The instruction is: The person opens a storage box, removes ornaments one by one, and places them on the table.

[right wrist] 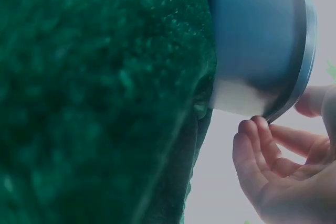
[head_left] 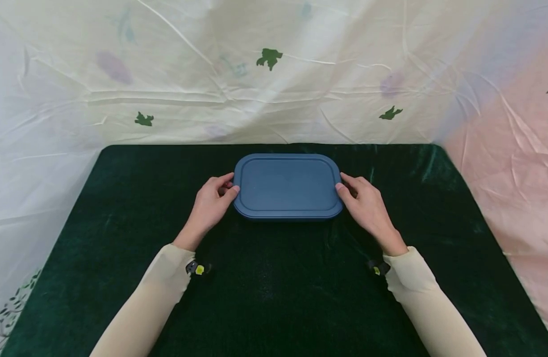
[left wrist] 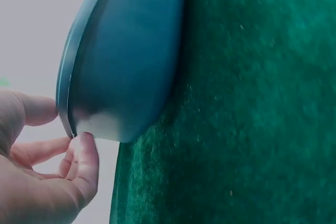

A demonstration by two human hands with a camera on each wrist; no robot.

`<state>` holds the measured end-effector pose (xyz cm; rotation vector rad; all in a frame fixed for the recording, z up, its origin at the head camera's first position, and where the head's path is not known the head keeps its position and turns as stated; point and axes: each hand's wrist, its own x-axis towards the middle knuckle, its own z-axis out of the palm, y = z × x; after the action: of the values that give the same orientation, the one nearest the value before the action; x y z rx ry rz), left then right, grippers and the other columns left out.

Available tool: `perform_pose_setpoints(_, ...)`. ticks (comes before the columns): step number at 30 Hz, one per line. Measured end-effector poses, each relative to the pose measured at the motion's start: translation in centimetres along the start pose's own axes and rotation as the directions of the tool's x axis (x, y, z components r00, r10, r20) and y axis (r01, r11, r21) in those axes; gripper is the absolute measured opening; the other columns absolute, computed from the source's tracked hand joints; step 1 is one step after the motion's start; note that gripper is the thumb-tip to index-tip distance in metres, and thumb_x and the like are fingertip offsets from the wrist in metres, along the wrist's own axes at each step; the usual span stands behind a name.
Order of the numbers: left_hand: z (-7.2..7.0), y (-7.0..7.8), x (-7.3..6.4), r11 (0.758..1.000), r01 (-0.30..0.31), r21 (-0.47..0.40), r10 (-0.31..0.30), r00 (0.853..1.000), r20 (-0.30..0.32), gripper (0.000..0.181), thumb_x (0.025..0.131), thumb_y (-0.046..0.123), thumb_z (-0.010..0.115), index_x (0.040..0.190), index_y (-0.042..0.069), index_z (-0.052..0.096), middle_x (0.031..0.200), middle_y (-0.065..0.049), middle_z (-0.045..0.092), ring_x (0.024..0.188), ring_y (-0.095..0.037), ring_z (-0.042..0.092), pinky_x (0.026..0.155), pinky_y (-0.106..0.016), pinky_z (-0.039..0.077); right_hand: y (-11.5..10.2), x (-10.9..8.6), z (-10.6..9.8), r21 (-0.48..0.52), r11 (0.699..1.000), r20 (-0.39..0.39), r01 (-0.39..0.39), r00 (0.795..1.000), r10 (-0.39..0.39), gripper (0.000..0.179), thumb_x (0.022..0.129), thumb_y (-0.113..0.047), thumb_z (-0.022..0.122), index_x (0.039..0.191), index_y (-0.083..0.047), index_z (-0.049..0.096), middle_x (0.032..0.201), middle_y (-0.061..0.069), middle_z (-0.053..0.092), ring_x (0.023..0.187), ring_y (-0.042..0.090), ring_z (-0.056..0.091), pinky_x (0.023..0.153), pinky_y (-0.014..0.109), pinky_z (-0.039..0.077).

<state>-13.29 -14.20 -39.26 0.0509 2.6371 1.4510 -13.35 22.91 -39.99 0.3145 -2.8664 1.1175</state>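
Observation:
A blue rectangular storage container (left wrist: 131,51) with rounded corners sits on the dark green cloth, near the far side of the table. Its flat blue lid (head_left: 287,186) covers the top, with a raised line running inside the rim. At the left end, my left hand (head_left: 211,201) pinches the lid's rim, thumb above and fingertips beneath the lip. My right hand (head_left: 367,206) does the same at the right end; in the right wrist view its fingertips (right wrist: 257,124) meet the underside of the rim. What lies inside the container is hidden.
Dark green velvety cloth (head_left: 265,292) covers the table, with wrinkles right of the container. A pale patterned curtain (head_left: 189,74) hangs behind the far edge, and a pinkish one (head_left: 519,163) is on the right. Small wrist cameras (head_left: 197,268) sit at both cuffs.

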Motion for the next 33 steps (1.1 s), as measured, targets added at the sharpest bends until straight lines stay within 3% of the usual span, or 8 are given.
perform_pose_setpoints(7,0.0,0.3,0.0,0.999,0.02,-0.051,-0.02,1.0,0.004,0.05,0.106,0.024,0.06,0.151,0.006,0.052,0.125,-0.014,0.057,0.11,-0.028,0.057,0.09,-0.041,0.05,-0.1,0.1,0.0,0.008,1.0,-0.015,-0.004,1.0,0.004,0.051,0.109,-0.031,0.052,0.147,0.002,0.055,0.111,0.016,0.064,0.088,0.025,0.055,0.068,0.035,0.043)
perform_pose_setpoints(22,0.0,1.3,-0.1,0.999,0.003,-0.036,-0.003,1.0,0.001,0.049,0.106,0.021,0.06,0.151,0.004,0.053,0.123,-0.015,0.058,0.107,-0.028,0.058,0.086,-0.039,0.051,-0.3,0.1,-0.5,-0.01,1.0,-0.031,-0.01,0.999,0.009,0.05,0.108,-0.031,0.053,0.147,0.002,0.056,0.11,0.016,0.064,0.087,0.025,0.055,0.068,0.036,0.043)
perform_pose_setpoints(33,0.0,1.3,0.0,1.0,0.023,-0.011,-0.023,1.0,0.0,0.049,0.106,0.022,0.06,0.151,0.005,0.052,0.124,-0.015,0.058,0.107,-0.029,0.056,0.084,-0.038,0.049,-0.6,0.0,-0.6,-0.021,1.0,-0.031,-0.008,0.999,0.007,0.051,0.109,-0.031,0.052,0.147,0.002,0.055,0.11,0.015,0.063,0.086,0.025,0.053,0.067,0.037,0.041)
